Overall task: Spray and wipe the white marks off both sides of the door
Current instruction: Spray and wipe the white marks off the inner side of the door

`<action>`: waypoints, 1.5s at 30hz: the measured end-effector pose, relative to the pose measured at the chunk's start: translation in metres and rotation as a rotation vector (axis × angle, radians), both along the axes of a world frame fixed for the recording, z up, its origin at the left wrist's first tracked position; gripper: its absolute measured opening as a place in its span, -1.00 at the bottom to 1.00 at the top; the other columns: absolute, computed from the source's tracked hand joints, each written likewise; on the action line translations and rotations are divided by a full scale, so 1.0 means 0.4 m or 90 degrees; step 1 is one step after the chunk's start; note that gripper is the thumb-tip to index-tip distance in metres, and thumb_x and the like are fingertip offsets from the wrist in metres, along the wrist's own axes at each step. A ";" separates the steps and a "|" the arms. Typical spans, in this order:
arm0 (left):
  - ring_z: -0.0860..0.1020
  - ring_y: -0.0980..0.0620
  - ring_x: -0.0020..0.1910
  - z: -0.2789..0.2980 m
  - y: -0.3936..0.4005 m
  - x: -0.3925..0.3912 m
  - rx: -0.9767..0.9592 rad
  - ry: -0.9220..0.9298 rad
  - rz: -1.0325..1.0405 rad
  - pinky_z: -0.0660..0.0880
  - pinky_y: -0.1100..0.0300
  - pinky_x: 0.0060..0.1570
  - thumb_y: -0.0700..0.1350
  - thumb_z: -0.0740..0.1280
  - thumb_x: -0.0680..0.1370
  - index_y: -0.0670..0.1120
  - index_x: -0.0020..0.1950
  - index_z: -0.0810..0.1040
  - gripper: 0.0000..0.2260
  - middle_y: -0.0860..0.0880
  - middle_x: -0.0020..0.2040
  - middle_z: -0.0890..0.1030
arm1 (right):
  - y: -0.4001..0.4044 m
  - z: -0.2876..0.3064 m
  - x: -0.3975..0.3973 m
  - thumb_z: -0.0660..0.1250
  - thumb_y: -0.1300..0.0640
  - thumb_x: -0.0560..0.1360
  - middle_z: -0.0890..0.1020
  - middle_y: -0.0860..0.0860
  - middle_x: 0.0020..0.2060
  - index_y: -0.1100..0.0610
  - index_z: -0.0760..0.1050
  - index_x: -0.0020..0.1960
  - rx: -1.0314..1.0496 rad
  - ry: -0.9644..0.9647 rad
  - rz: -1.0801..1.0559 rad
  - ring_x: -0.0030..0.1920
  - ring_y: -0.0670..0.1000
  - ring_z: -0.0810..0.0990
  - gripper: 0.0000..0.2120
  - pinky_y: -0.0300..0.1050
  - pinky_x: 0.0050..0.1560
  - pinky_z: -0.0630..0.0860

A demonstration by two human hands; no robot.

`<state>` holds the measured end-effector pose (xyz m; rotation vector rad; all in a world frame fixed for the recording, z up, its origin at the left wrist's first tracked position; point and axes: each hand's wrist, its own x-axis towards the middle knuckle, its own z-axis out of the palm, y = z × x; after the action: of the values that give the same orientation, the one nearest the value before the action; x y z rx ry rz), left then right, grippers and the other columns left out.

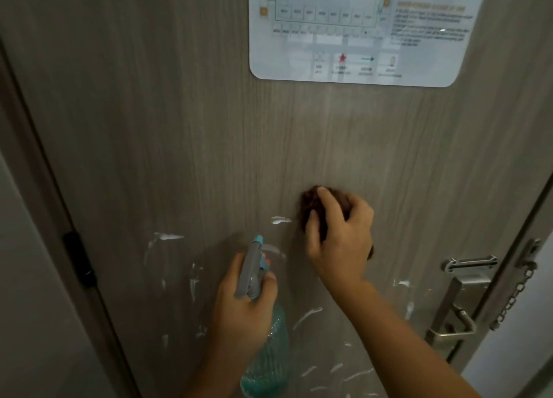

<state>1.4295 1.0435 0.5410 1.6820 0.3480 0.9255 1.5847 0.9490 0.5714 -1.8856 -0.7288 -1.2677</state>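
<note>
Pressing a soft, bunched cloth to the door, the right hand curls round it; the left grips the light (likely slippery) bottle at its neck.

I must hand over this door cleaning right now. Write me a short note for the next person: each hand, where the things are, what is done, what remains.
Left hand: grips the spray bottle, nozzle toward the door.
Right hand: presses the brown cloth on the door, just right of one white mark.
Done: the area above the cloth shows no marks.
Left: many white marks lower down, left and right, some near the handle. The other side is not visible here.
</note>
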 end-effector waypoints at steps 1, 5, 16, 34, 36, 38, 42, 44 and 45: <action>0.63 -0.20 -0.24 0.005 0.006 -0.005 -0.007 -0.018 0.009 0.61 -0.33 -0.15 -0.27 0.41 0.60 0.24 -0.02 0.59 -0.65 -0.02 -0.18 0.61 | 0.018 -0.013 -0.009 0.38 0.06 0.57 0.53 0.25 0.14 0.12 0.58 0.35 -0.011 -0.015 0.006 0.06 0.27 0.51 -0.63 0.09 -0.13 0.58; 0.67 -0.10 -0.21 0.024 0.039 -0.022 -0.004 -0.049 0.038 0.62 -0.32 -0.09 -0.06 0.39 0.49 0.25 0.02 0.59 -0.80 0.07 -0.15 0.65 | 0.069 -0.067 -0.043 0.41 0.02 0.54 0.59 0.21 0.06 0.09 0.61 0.31 -0.193 -0.118 0.062 -0.08 0.23 0.54 -0.63 0.03 -0.29 0.56; 0.71 -0.06 -0.20 0.042 0.094 -0.075 0.030 -0.082 0.015 0.66 -0.26 -0.07 -0.06 0.39 0.50 0.33 0.02 0.61 -0.75 0.14 -0.08 0.69 | 0.056 0.015 -0.029 0.43 0.07 0.54 0.57 0.20 0.07 0.09 0.64 0.29 -0.035 -0.077 0.028 -0.01 0.24 0.59 -0.67 0.02 -0.14 0.59; 0.70 -0.07 -0.23 0.043 0.080 -0.042 0.040 -0.077 0.024 0.64 -0.25 -0.09 -0.02 0.39 0.49 0.19 0.04 0.61 -0.84 0.06 -0.13 0.69 | 0.050 -0.044 -0.038 0.42 0.01 0.51 0.58 0.13 0.06 0.03 0.65 0.25 -0.292 -0.167 0.117 -0.05 0.18 0.54 -0.67 0.01 -0.28 0.54; 0.69 -0.07 -0.23 0.040 0.075 -0.040 0.040 -0.071 0.023 0.64 -0.25 -0.09 -0.04 0.39 0.49 0.18 0.03 0.62 -0.83 0.05 -0.13 0.68 | 0.027 -0.040 -0.042 0.43 0.01 0.48 0.57 0.08 0.05 0.00 0.65 0.23 -0.304 -0.146 0.126 -0.04 0.15 0.55 -0.67 0.01 -0.31 0.55; 0.69 -0.14 -0.24 0.037 0.070 -0.042 0.024 -0.083 0.023 0.64 -0.27 -0.09 -0.02 0.39 0.48 0.22 0.02 0.62 -0.83 0.04 -0.15 0.67 | 0.000 0.001 -0.031 0.44 0.04 0.49 0.58 0.10 0.05 0.02 0.66 0.24 -0.192 -0.107 0.106 -0.01 0.18 0.58 -0.68 0.00 -0.23 0.58; 0.66 -0.24 -0.27 0.032 0.063 -0.040 0.014 -0.069 0.018 0.62 -0.31 -0.13 0.02 0.39 0.48 0.22 0.02 0.62 -0.85 -0.02 -0.19 0.64 | -0.013 0.101 0.008 0.46 0.05 0.53 0.56 0.14 0.06 0.06 0.67 0.25 0.020 -0.054 0.012 0.01 0.16 0.57 -0.70 -0.07 -0.18 0.53; 0.67 -0.22 -0.27 0.038 0.057 -0.038 0.014 -0.071 0.021 0.63 -0.31 -0.11 -0.02 0.39 0.49 0.24 0.02 0.62 -0.82 0.01 -0.18 0.65 | 0.011 0.083 0.005 0.46 0.07 0.53 0.55 0.15 0.09 0.08 0.65 0.27 0.003 -0.068 0.024 0.01 0.19 0.57 -0.68 -0.05 -0.17 0.55; 0.68 -0.20 -0.26 0.041 0.054 -0.038 0.016 -0.075 0.025 0.63 -0.31 -0.08 -0.01 0.39 0.48 0.25 0.03 0.62 -0.82 0.02 -0.16 0.66 | 0.022 0.055 -0.001 0.46 0.07 0.52 0.55 0.16 0.09 0.08 0.65 0.27 -0.042 -0.096 0.044 0.00 0.21 0.57 -0.67 -0.02 -0.18 0.56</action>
<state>1.4145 1.0650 0.5573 1.6402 0.2917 1.0574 1.5842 0.9576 0.5934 -1.8156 -0.9170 -1.3677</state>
